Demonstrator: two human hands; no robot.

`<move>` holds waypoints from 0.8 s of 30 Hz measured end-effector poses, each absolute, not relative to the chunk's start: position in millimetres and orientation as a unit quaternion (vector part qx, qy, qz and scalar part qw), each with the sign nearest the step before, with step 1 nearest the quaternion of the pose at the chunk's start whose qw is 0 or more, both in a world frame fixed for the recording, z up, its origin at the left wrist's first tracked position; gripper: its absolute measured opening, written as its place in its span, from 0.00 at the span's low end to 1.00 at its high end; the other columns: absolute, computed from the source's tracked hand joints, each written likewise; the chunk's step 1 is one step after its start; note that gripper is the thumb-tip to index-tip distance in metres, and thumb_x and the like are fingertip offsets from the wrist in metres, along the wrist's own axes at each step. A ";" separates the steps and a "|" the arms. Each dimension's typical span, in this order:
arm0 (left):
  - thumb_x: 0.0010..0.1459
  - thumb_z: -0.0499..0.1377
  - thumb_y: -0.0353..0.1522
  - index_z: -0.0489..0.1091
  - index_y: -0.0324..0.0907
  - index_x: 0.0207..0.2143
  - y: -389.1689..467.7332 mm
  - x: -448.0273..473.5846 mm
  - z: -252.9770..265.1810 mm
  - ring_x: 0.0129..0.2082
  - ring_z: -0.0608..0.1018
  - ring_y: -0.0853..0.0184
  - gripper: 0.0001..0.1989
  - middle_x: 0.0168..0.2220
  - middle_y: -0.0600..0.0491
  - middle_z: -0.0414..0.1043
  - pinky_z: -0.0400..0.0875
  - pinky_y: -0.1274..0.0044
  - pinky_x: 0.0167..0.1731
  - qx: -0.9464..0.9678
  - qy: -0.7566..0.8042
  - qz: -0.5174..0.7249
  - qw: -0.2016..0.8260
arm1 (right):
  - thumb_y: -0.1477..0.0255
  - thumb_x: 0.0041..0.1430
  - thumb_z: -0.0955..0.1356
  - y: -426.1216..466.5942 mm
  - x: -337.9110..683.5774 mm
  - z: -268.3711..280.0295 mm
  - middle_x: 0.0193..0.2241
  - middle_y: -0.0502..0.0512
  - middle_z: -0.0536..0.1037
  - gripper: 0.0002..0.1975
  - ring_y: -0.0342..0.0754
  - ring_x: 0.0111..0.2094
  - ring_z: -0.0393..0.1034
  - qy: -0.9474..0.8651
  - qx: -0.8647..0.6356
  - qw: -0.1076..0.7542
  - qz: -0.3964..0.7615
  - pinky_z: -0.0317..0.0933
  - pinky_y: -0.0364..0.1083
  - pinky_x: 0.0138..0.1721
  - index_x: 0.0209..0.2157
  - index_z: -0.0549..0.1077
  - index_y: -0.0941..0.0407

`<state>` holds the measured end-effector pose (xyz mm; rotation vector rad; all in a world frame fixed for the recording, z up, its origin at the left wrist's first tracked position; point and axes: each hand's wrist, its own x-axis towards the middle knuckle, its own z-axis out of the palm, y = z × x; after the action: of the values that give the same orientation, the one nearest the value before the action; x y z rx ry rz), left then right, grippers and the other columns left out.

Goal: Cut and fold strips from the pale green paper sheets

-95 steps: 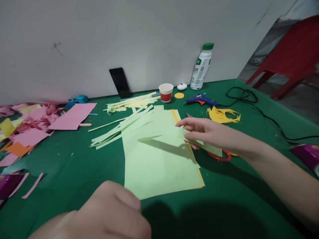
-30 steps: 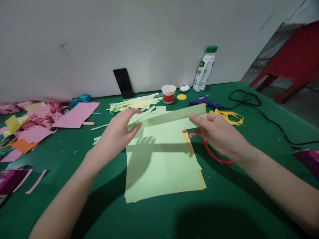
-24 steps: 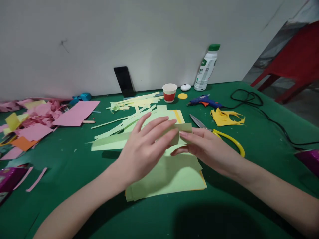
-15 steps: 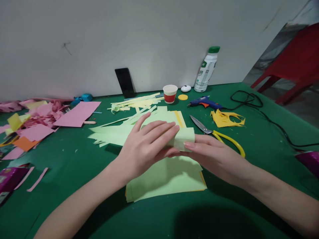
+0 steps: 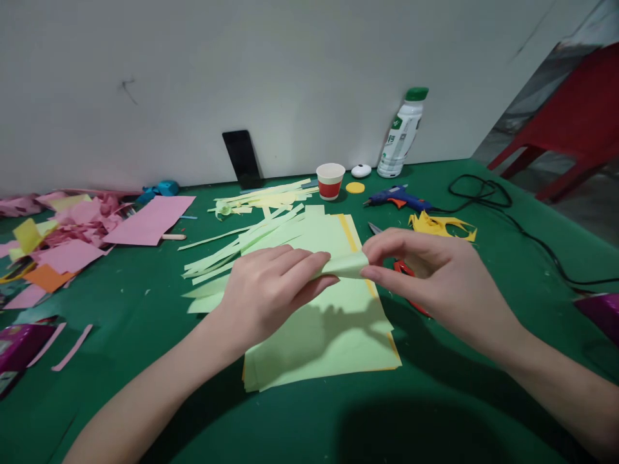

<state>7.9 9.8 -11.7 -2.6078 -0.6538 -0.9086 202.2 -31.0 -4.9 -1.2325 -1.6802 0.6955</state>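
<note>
Bending a light-green paper piece [image 5: 344, 265] between two hands above a stack of green sheets [image 5: 309, 351] on a green worktop [image 5: 130, 322]. The left hand [image 5: 271, 293] is closed over the middle of the paper piece, its fingers lying across the top; one end, where two layers stand slightly apart, projects beyond the hand on its outer side. The right hand [image 5: 425, 277] pinches the opposite end between thumb and fingers, its palm hollow. Whether the paper piece is folded or rolled under the left fingers cannot be told (the hand covers that part). Shadows of the hands fall on the green sheets, below which orange-yellow paper [image 5: 349, 233] shows along the right edge.

Scissors [image 5: 374, 228] lie partly hidden behind the right hand, with a bit of blade and red handle visible. Cut green strips [image 5: 215, 263] fan out at the upper left of the stack. Farther back are a paper cup [image 5: 330, 183], upright, with a yellow disc [image 5: 355, 187] just beside it, and a blue glue gun [image 5: 406, 198] near a torn yellow scrap [image 5: 438, 227]. Pink scraps [image 5: 89, 219] are heaped at far left.
</note>
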 end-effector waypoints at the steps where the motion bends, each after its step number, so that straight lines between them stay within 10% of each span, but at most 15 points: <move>1: 0.55 0.56 0.34 0.68 0.37 0.33 9.1 7.8 -11.4 0.23 0.74 0.71 0.08 0.24 0.54 0.73 0.62 0.80 0.21 -0.908 -0.229 -0.318 0.148 | 0.68 0.48 0.69 -30.8 202.3 -5.4 0.28 0.51 0.71 0.06 0.45 0.32 0.66 -0.692 -0.485 0.477 0.241 0.61 0.46 0.36 0.27 0.69 0.55; 7: 0.57 0.54 0.33 0.68 0.37 0.30 4.7 10.6 -11.2 0.18 0.70 0.72 0.08 0.20 0.54 0.70 0.59 0.81 0.18 -0.926 -0.214 -0.299 0.090 | 0.74 0.51 0.68 -32.3 199.1 -8.0 0.32 0.54 0.73 0.05 0.46 0.36 0.66 -0.803 -0.381 0.452 0.080 0.62 0.47 0.38 0.33 0.71 0.55; 24: 0.58 0.52 0.32 0.71 0.38 0.27 -7.1 10.5 1.5 0.17 0.69 0.76 0.11 0.19 0.56 0.71 0.60 0.84 0.18 -0.921 -0.256 -0.241 -0.168 | 0.75 0.54 0.65 -34.4 206.1 2.0 0.25 0.51 0.75 0.06 0.44 0.29 0.67 -0.828 -0.391 0.383 0.125 0.61 0.46 0.34 0.24 0.71 0.55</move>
<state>10.5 -7.1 1.5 -3.2504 -0.9019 -0.8494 206.1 -34.4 2.0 -0.9973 -2.1105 0.3176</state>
